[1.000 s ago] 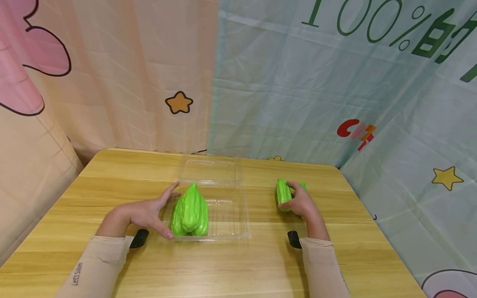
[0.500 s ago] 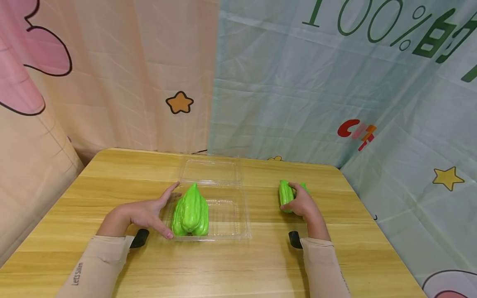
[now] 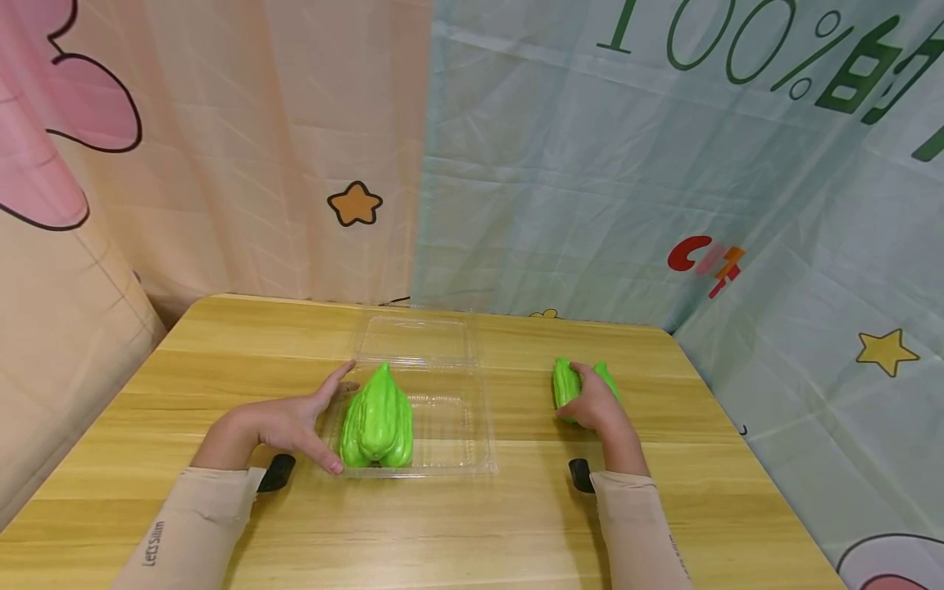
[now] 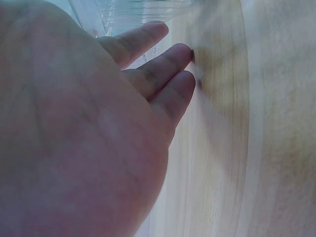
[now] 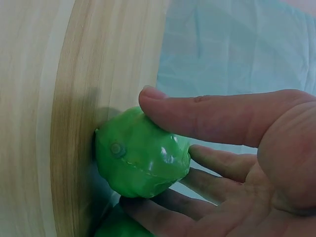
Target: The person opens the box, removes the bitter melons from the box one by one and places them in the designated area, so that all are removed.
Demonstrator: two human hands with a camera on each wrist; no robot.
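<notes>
Right grip (image 3: 596,407): grasping a gourd, thumb along one side, fingers round the other.
Held gourd (image 5: 140,158): green, ribbed, glossy; at the right of the table, well apart from the container; contact with the table cannot be told.
Second gourd (image 3: 606,379): green, just right of the held one, partly hidden by the hand.
Left grip (image 3: 295,424): holding nothing, fingers extended and spread, at the container's left side; thumb by its near left corner.
Container (image 3: 453,422): clear plastic, its lid (image 3: 416,338) laid back on the far side.
Gourd cluster (image 3: 378,418): green, heaped in the container's left half.
Table (image 3: 479,533): light wood grain.
Sleeves (image 3: 193,524): beige, the left one lettered.
Backdrop (image 3: 553,164): peach and pale blue-green cloth, printed with stars and green characters.
</notes>
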